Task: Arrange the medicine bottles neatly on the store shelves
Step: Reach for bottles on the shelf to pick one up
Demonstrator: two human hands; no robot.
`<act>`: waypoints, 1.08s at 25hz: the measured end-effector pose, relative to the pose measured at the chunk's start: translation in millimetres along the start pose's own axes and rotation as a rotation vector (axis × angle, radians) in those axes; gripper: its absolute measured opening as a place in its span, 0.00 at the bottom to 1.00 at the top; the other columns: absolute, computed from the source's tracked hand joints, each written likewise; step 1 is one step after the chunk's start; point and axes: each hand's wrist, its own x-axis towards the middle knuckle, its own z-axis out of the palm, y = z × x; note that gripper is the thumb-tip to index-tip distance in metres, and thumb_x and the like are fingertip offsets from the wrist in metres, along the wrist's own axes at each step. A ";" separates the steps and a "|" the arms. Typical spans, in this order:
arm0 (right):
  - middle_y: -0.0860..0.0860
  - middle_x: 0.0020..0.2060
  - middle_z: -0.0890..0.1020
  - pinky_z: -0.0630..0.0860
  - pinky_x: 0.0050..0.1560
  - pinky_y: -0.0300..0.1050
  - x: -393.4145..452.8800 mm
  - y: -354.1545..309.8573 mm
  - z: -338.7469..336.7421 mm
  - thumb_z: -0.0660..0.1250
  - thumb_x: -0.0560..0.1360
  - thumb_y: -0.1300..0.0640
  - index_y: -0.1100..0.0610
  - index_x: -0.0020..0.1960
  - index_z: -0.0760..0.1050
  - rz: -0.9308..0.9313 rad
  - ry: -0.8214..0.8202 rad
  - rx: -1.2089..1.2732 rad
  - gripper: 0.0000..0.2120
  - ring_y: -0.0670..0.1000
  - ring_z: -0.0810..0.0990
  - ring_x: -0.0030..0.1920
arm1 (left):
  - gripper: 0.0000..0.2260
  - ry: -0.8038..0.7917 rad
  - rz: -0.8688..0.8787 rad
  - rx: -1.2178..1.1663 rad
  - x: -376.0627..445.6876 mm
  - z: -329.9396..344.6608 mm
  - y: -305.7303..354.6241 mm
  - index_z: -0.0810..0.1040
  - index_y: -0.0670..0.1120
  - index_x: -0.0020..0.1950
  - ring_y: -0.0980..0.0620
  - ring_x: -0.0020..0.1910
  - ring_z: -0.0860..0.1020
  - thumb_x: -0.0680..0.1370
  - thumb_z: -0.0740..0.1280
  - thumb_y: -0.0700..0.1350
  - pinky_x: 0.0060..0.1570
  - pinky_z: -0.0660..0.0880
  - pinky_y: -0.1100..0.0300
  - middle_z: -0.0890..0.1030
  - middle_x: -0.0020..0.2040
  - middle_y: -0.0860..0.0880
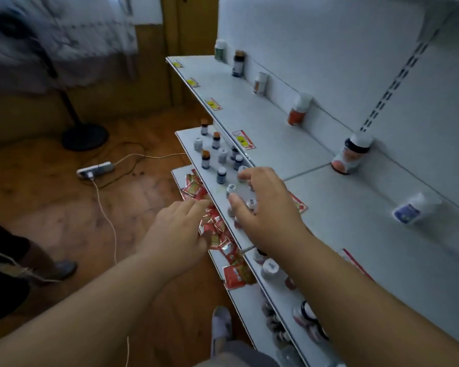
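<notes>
Though blurred, yellow-red shelf tags (243,140) unreadable

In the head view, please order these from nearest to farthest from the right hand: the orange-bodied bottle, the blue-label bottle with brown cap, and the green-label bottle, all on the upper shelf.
From the right hand:
1. Orange-bodied bottle, mid-shelf against the back wall.
2. Blue-label bottle with brown cap, farther along.
3. Green-label bottle, at the far end.

**Shelf count**

Top shelf (297,144) held 6 bottles (298,109) along the back wall. Middle shelf (190,144) had roughly a dozen small bottles (205,159), some hidden by hands. 2 hands (265,207). Red sachets (235,276): too many to count.
</notes>
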 end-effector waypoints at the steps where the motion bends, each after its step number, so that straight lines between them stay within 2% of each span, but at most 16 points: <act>1: 0.48 0.61 0.73 0.71 0.59 0.42 17.9 1.4 11.9 0.65 0.78 0.48 0.51 0.66 0.71 -0.008 -0.015 0.018 0.17 0.46 0.72 0.61 | 0.26 -0.007 -0.021 0.012 10.8 0.4 -10.3 0.73 0.48 0.67 0.44 0.58 0.77 0.70 0.71 0.50 0.56 0.73 0.49 0.78 0.60 0.49; 4: 0.47 0.60 0.73 0.74 0.58 0.44 85.4 1.3 50.2 0.65 0.78 0.47 0.50 0.65 0.71 -0.023 -0.107 0.082 0.17 0.46 0.72 0.59 | 0.25 -0.020 -0.103 0.024 52.1 -6.0 -52.0 0.72 0.49 0.68 0.46 0.59 0.75 0.72 0.68 0.51 0.57 0.73 0.49 0.77 0.61 0.51; 9: 0.41 0.56 0.70 0.70 0.59 0.40 188.7 -14.3 115.0 0.65 0.79 0.48 0.50 0.65 0.71 -0.053 -0.204 0.129 0.16 0.43 0.71 0.59 | 0.20 0.024 -0.176 0.055 117.2 -21.2 -138.1 0.76 0.50 0.63 0.47 0.57 0.76 0.72 0.66 0.52 0.54 0.75 0.50 0.78 0.59 0.52; 12: 0.39 0.54 0.69 0.72 0.59 0.42 255.4 -29.4 172.9 0.66 0.78 0.49 0.49 0.64 0.70 -0.035 -0.245 0.113 0.16 0.41 0.71 0.59 | 0.19 0.065 -0.193 0.015 159.1 -15.7 -215.2 0.78 0.51 0.62 0.47 0.56 0.77 0.72 0.64 0.52 0.52 0.75 0.51 0.78 0.58 0.53; 14: 0.39 0.53 0.69 0.75 0.59 0.45 299.7 -36.2 205.8 0.66 0.78 0.49 0.47 0.63 0.70 0.013 -0.235 0.094 0.15 0.43 0.73 0.59 | 0.21 0.036 -0.165 -0.006 197.1 -19.2 -267.7 0.74 0.53 0.67 0.48 0.60 0.75 0.75 0.63 0.53 0.55 0.73 0.51 0.77 0.62 0.53; 16: 0.39 0.53 0.70 0.77 0.57 0.47 344.0 -40.7 231.8 0.66 0.78 0.50 0.46 0.63 0.69 0.039 -0.219 0.080 0.14 0.44 0.73 0.57 | 0.23 -0.002 -0.151 -0.001 235.8 -27.9 -314.7 0.66 0.55 0.74 0.49 0.66 0.71 0.78 0.62 0.54 0.62 0.69 0.52 0.73 0.68 0.54; 18: 0.41 0.56 0.72 0.76 0.55 0.44 375.8 -39.5 246.0 0.65 0.79 0.50 0.46 0.66 0.69 0.074 -0.201 0.061 0.17 0.43 0.73 0.57 | 0.25 -0.013 -0.123 0.001 267.5 -35.5 -345.0 0.63 0.55 0.75 0.50 0.66 0.70 0.79 0.62 0.55 0.64 0.68 0.53 0.71 0.69 0.54; 21: 0.46 0.64 0.71 0.72 0.55 0.39 423.5 -24.3 272.6 0.65 0.79 0.51 0.47 0.68 0.69 0.146 -0.201 0.016 0.18 0.45 0.72 0.60 | 0.23 -0.057 -0.058 0.011 323.9 -31.3 -383.6 0.65 0.56 0.74 0.49 0.65 0.71 0.78 0.62 0.55 0.62 0.69 0.53 0.71 0.69 0.53; 25: 0.47 0.64 0.72 0.75 0.60 0.47 482.3 21.3 328.1 0.65 0.78 0.50 0.49 0.66 0.72 0.250 -0.209 -0.019 0.17 0.48 0.73 0.63 | 0.22 -0.147 -0.014 0.048 405.8 8.5 -417.5 0.64 0.58 0.74 0.49 0.71 0.66 0.80 0.60 0.56 0.66 0.66 0.51 0.66 0.73 0.53; 27: 0.47 0.64 0.73 0.74 0.60 0.46 511.4 48.2 359.2 0.65 0.78 0.50 0.50 0.65 0.72 0.295 -0.229 -0.039 0.16 0.49 0.73 0.63 | 0.23 -0.159 -0.023 0.007 443.6 33.2 -434.4 0.63 0.57 0.74 0.49 0.70 0.67 0.79 0.59 0.57 0.65 0.68 0.52 0.67 0.73 0.53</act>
